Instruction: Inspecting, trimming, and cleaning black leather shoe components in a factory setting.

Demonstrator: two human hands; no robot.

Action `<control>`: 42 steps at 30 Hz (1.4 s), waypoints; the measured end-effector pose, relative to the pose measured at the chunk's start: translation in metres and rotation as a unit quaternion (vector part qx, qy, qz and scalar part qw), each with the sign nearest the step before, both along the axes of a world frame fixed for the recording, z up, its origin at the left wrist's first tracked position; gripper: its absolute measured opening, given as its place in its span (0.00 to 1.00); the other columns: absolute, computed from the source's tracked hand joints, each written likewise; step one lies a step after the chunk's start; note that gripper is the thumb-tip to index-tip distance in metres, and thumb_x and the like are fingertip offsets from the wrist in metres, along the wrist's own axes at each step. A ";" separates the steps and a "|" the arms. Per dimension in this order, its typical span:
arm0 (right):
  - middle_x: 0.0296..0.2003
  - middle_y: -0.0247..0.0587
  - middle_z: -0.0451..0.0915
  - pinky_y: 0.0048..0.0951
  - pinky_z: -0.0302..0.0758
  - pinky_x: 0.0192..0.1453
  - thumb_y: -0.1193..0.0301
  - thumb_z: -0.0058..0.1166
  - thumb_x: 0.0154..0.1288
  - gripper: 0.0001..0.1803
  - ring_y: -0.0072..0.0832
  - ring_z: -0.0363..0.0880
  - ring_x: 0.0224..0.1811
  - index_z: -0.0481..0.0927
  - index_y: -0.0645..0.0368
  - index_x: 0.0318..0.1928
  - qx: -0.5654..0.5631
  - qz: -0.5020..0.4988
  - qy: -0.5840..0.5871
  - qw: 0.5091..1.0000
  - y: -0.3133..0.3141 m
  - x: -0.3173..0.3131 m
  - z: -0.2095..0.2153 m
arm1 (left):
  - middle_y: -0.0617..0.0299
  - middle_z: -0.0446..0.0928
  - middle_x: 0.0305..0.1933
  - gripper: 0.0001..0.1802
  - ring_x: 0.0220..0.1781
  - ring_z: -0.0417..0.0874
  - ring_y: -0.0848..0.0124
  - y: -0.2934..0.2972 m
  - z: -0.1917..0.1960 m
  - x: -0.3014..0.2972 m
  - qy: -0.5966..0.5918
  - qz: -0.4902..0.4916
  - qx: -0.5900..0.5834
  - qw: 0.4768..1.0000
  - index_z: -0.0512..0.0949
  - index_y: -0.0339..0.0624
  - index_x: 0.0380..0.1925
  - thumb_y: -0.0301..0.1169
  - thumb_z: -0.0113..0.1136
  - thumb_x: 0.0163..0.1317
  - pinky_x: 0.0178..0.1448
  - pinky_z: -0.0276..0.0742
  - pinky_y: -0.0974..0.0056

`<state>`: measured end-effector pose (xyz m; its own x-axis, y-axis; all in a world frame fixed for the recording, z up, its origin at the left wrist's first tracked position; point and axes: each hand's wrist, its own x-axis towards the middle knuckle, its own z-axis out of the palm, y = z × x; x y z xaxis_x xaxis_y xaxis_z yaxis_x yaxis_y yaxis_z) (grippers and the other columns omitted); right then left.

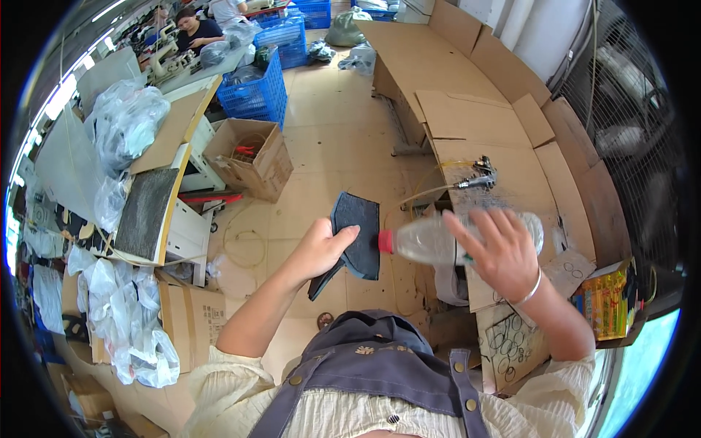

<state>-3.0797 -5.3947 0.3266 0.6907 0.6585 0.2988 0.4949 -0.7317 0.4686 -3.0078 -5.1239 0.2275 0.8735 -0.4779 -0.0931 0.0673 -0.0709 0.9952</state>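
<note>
- The dark flat piece (361, 241) is in the air in front of the person's body, above the floor (321, 139). A narrow dark part slants down at its lower left; I cannot tell if it is a flap or a second piece.
- The left hand (321, 252) grips this piece at its left side, with the thumb pressed on the face.
- The clear bottle (427, 242) lies almost level, and its red cap (385, 241) is at the right edge of the piece. Whether they touch, I cannot say surely.
- The right hand (498, 248) is closed around the bottle from above; the fingers are a little blurred.
- What is done: both things are held up and brought together. My judgement is that the work is in the middle.
- What is left: neither thing is set down yet. No wet mark can be told on the dark face, so how much of it is finished stays unclear.
- To the right, a metal spray tool (478, 177) lies on the cardboard-covered table (467, 120), held by nobody.
- Farther away, an open carton (255, 171) stands on the floor near blue crates (257, 98).
</note>
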 end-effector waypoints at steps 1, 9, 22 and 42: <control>0.30 0.36 0.68 0.29 0.67 0.36 0.73 0.49 0.45 0.30 0.29 0.67 0.30 0.68 0.53 0.55 -0.001 0.021 0.023 0.999 -0.002 -0.007 -0.005 | 0.70 0.72 0.24 0.11 0.26 0.69 0.83 0.000 -0.003 0.002 -0.007 0.026 0.006 1.000 0.74 0.35 0.27 0.32 0.51 0.61 0.29 0.66 0.72; 0.44 0.43 0.72 0.36 0.70 0.49 0.74 0.66 0.33 0.42 0.41 0.72 0.46 0.67 0.58 0.56 0.385 -0.183 0.140 0.894 -0.033 -0.062 -0.106 | 0.72 0.72 0.22 0.16 0.23 0.67 0.83 -0.004 -0.007 -0.002 0.120 0.147 -0.104 0.976 0.76 0.40 0.27 0.42 0.51 0.63 0.27 0.62 0.74; 0.54 0.51 0.65 0.34 0.60 0.62 0.68 0.64 0.49 0.40 0.34 0.65 0.57 0.59 0.70 0.59 0.559 -0.541 -0.335 0.532 -0.154 -0.266 -0.260 | 0.70 0.67 0.15 0.20 0.11 0.61 0.81 -0.020 -0.043 0.002 0.135 0.097 0.086 0.982 0.71 0.44 0.19 0.48 0.56 0.57 0.15 0.52 0.75; 0.41 0.47 0.78 0.35 0.73 0.49 0.63 0.66 0.43 0.31 0.35 0.77 0.43 0.71 0.62 0.48 0.549 -0.649 -0.346 0.396 -0.340 -0.277 -0.291 | 0.63 0.77 0.26 0.24 0.20 0.72 0.78 -0.093 -0.038 -0.022 0.178 -0.045 0.160 0.970 0.77 0.36 0.30 0.50 0.56 0.55 0.23 0.62 0.72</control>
